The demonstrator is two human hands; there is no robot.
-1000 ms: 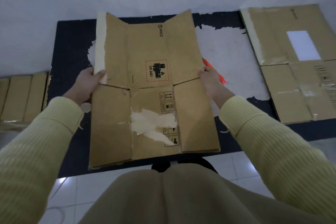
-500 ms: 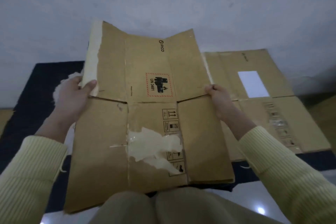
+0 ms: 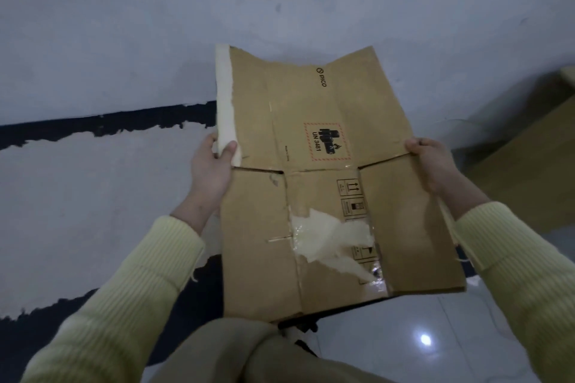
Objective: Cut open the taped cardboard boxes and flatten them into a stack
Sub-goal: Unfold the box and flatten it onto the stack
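Pinching each side edge at the mid-fold, left hand (image 3: 211,171) and right hand (image 3: 432,165) hold the flattened box (image 3: 326,196) between them. Over 1 second this grip stays unchanged while the box travels; stacking on the cardboard pile (image 3: 529,171) beyond the right hand likely remains.

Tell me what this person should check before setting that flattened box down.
1. Left hand grips the flattened box at its left edge: ok.
2. Right hand grips the right edge: ok.
3. Box opened out flat, with only slight bends along the creases: ok.
4. Tape fully dealt with: cannot tell; the torn patch in the middle shows shiny tape.
5. Landing place ready: cannot tell; the other cardboard at the right is only partly in view.
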